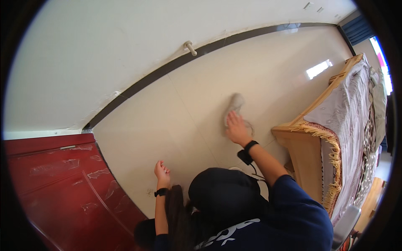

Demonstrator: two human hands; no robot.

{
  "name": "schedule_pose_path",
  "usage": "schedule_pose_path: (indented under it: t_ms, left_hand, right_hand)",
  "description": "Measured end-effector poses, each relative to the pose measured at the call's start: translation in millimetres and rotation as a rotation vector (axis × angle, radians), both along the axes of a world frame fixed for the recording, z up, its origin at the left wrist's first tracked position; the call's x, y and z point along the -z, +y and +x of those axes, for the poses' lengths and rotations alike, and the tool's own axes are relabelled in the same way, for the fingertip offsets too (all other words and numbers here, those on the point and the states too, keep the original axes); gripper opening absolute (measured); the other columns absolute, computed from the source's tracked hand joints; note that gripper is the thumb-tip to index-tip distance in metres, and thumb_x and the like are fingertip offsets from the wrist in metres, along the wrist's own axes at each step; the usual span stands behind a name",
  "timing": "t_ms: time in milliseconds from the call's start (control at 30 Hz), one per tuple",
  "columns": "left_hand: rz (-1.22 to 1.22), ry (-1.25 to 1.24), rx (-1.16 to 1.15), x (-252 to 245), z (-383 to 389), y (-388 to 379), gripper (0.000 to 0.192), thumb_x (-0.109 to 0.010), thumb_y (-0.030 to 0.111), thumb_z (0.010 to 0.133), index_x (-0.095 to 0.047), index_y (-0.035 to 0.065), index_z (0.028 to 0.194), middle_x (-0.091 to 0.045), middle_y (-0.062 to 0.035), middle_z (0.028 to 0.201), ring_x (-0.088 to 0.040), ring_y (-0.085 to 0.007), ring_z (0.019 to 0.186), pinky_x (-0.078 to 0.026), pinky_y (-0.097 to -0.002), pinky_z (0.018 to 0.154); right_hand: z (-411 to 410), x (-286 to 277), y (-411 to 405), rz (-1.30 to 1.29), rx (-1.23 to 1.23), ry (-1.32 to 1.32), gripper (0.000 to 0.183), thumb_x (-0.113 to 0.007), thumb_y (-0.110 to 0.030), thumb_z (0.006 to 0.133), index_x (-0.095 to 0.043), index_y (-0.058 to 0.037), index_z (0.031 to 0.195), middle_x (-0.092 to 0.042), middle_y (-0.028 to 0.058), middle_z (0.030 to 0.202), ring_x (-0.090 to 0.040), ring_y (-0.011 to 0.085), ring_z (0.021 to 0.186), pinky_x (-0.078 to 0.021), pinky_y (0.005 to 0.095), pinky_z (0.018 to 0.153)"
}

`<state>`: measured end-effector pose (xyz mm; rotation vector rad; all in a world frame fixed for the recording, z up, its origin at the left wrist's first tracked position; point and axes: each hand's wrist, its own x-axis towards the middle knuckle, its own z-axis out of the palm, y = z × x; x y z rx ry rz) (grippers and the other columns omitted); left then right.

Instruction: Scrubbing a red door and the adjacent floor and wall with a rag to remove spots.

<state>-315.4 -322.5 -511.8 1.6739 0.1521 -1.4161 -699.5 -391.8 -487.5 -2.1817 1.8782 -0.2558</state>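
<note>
My right hand (237,129) presses a grey-beige cloth (237,101) onto the pale tiled floor (150,119). Motion blur softens the cloth, and its lower part is hidden under my fingers. A black band with a small box (245,157) and a cable is strapped on that wrist. My left hand (161,173), its fingers curled in, hangs above the floor on the left side. I can make out nothing held in it. Another black band (161,192) circles the left wrist.
A red door (62,182) with peeling film stands at left. A white wall (94,62) with a dark baseboard (157,77) and a doorstop (190,48) runs along the top. To the right is a wooden bed frame (298,157) with a fringed cover (334,147). My black cap (226,194) blocks the lower middle.
</note>
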Motion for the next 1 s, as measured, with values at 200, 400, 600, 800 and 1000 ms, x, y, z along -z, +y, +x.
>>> schedule_pose_path:
  t_ms: [200,400,600,800,1000]
  left_hand:
    - [0.072,-0.252,0.097,-8.2,9.8,49.2,0.019,-0.048,0.024,0.089,-0.049,0.0079,0.078,-0.028,0.0029,0.054,-0.026,-0.0082,0.044,-0.022,-0.0247,0.04]
    - [0.047,-0.323,0.004,-6.7,9.2,63.3,0.022,-0.047,0.024,0.09,-0.049,0.0075,0.076,-0.028,0.0034,0.053,-0.025,-0.0072,0.043,-0.021,-0.0238,0.039]
    - [0.081,-0.382,0.288,-8.8,-2.8,51.2,0.02,-0.047,0.022,0.089,-0.049,0.0072,0.074,-0.031,0.004,0.054,-0.025,-0.0063,0.042,-0.021,-0.0223,0.039]
    - [-0.033,-0.383,0.535,-27.3,-20.7,-6.3,0.02,-0.046,0.022,0.088,-0.048,0.0082,0.074,-0.03,0.0052,0.052,-0.027,-0.0044,0.043,-0.021,-0.0215,0.039]
    - [-0.133,-0.34,0.415,-29.7,-25.0,-15.6,0.02,-0.047,0.022,0.088,-0.046,0.0092,0.073,-0.03,0.0054,0.053,-0.026,-0.0036,0.044,-0.021,-0.0215,0.04]
  right_hand:
    - [40.9,61.9,-43.0,-0.069,0.281,-0.098,0.063,-0.047,-0.018,0.08,-0.026,-0.0003,0.136,-0.018,0.0205,0.144,-0.015,0.0353,0.134,-0.0138,0.053,0.106]
    - [-7.4,74.9,-139.7,-0.174,0.621,0.08,0.056,-0.037,-0.027,0.087,-0.027,-0.0075,0.138,-0.017,0.0129,0.147,-0.013,0.0289,0.136,-0.0096,0.0498,0.108]
    - [106.5,71.5,-88.3,-0.184,-0.269,-0.126,0.044,-0.041,-0.023,0.087,-0.041,-0.0074,0.128,-0.04,0.0118,0.128,-0.035,0.0252,0.116,-0.0253,0.0456,0.097]
    - [124.9,77.5,-8.9,0.315,-0.391,-0.866,0.033,-0.04,-0.024,0.089,-0.053,-0.0096,0.116,-0.054,0.0071,0.112,-0.049,0.0196,0.095,-0.041,0.0373,0.081]
    - [-15.1,-1.6,49.1,1.076,0.547,-1.976,0.037,-0.044,-0.025,0.085,-0.054,0.0025,0.109,-0.06,0.0122,0.108,-0.058,0.0229,0.096,-0.045,0.0377,0.087]
